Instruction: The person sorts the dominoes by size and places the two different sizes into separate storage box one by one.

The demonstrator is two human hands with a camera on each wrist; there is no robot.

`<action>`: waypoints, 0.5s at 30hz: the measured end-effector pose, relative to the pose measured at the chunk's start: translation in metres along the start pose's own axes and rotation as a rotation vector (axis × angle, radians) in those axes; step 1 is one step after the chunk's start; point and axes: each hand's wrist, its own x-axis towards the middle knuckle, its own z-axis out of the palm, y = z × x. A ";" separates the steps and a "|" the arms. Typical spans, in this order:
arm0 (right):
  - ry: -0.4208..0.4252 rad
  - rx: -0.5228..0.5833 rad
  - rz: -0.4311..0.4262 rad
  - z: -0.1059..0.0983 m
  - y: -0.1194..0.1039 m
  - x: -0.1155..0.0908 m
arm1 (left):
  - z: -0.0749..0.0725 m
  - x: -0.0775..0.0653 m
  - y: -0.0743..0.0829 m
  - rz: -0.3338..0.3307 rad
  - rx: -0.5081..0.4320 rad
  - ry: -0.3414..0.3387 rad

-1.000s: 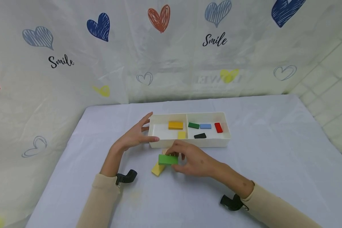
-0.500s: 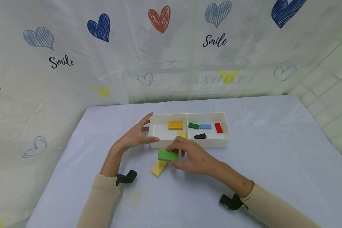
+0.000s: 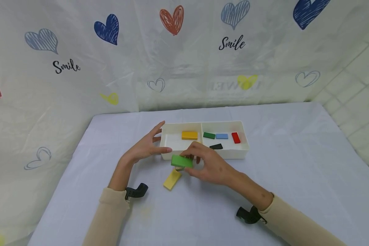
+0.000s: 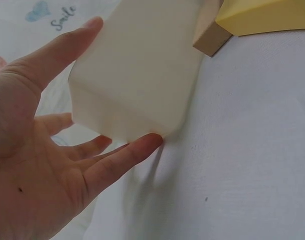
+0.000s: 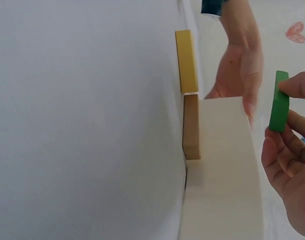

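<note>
A pale patterned backdrop (image 3: 190, 68) is hanging behind the far edge of the white-clothed table (image 3: 203, 218), whose fabric surface is probably giving flat things some grip. Near the middle of that far edge, a two-compartment white box (image 3: 221, 154) is standing with its long sides running left to right; it is looking like light, stiff plastic, likely to skid if pushed, best steadied by its outer walls. The left hand (image 3: 146, 146) is bracing the box's near left corner, thumb on the near wall, fingers spread along the end rather than wrapped round. Well apart from it, the right hand (image 3: 209, 164) is pinching the green block (image 3: 181, 161) by its right end, holding it in the air before the left half of the box's near edge. That block is appearing light, rigid and hard to damage, its smooth faces perhaps slightly slippery, so opposite long edges are offering the surest hold. Below, a yellow block (image 3: 172, 179) is lying aslant on the table, and a tan block (image 5: 191, 125) is resting between it and the box's near wall. In the right compartment, a smaller red piece (image 3: 235, 138) is lying near the right end, probably calling for fingertips.
</note>
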 end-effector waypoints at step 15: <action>0.084 0.011 -0.030 -0.007 0.002 0.007 | -0.001 0.000 0.000 0.002 0.000 0.001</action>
